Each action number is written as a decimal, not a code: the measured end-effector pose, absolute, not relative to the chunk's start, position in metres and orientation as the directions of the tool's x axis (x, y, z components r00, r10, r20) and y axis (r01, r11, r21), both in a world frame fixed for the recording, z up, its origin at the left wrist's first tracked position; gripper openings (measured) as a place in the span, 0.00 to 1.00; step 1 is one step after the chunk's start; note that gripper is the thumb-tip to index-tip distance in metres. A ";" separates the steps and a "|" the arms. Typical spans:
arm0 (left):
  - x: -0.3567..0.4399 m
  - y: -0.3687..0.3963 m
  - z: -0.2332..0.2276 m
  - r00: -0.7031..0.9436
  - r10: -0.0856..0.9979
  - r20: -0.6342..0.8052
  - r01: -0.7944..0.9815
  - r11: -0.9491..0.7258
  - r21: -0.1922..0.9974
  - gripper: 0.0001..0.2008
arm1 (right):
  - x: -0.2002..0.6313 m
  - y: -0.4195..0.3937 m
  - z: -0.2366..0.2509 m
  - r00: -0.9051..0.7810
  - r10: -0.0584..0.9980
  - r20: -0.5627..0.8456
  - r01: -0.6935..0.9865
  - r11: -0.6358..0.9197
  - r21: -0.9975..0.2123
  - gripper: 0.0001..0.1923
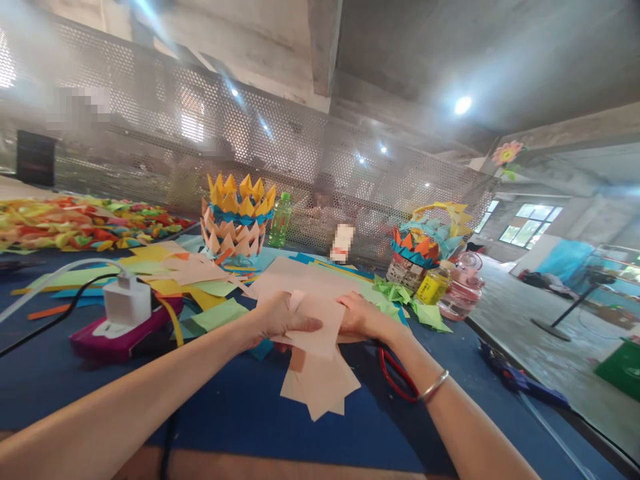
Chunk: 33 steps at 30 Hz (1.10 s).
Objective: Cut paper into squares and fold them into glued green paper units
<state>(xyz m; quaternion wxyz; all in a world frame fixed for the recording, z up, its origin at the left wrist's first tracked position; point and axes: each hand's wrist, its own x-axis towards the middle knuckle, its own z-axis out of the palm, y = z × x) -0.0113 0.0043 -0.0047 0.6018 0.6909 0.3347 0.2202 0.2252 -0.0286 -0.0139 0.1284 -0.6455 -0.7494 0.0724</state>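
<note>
Blue cloth covers the counter (240, 413). Far left: heap of folded coloured paper pieces (75, 223). Nearer, a white charger (127, 300) plugged into a magenta power strip (120, 333), cables trailing off left. Behind, a paper basket (237, 217) with yellow points, and a green bottle (280, 220) just beside it.

Centre: left hand (280, 317) closed on a peach paper sheet (313, 320), thumb on top and fingers under; more peach sheets (317, 390) lie loose just below on the counter. Right hand (363, 317) pinches the same sheet at its right edge. Sheet is held just above the counter, partly doubled over.

Judgement: a fold is in progress; the next move calls for matching the edges, then pressing the crease flat.

Right: red-handled scissors (395, 377) under the right wrist, a second paper basket (417, 250), a yellow-labelled bottle (433, 287).
</note>
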 end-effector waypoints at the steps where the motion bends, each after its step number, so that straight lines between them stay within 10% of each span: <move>1: -0.011 0.002 -0.006 0.714 0.690 -0.121 0.261 -0.102 0.960 0.15 | 0.226 -0.028 -0.015 -0.111 0.989 0.100 0.951 0.134 -0.277 0.25; 12: -0.010 0.002 -0.016 0.713 0.697 0.076 0.377 -0.472 0.797 0.27 | 0.237 -0.037 -0.013 0.016 0.949 0.314 0.883 0.134 -0.449 0.16; 18: -0.015 0.012 -0.001 0.486 0.803 0.346 0.534 -0.586 0.610 0.14 | 0.244 -0.038 -0.012 0.166 0.872 0.460 0.792 0.160 -0.589 0.17; 25: -0.014 0.014 0.019 0.486 0.749 0.450 0.090 -0.555 0.827 0.11 | 0.217 -0.049 -0.005 0.080 0.912 0.402 0.649 0.258 -0.716 0.16; 33: -0.004 0.010 -0.006 0.618 0.735 0.278 0.141 -0.451 0.881 0.11 | 0.189 -0.065 0.002 -0.027 0.921 0.389 0.465 0.356 -0.810 0.14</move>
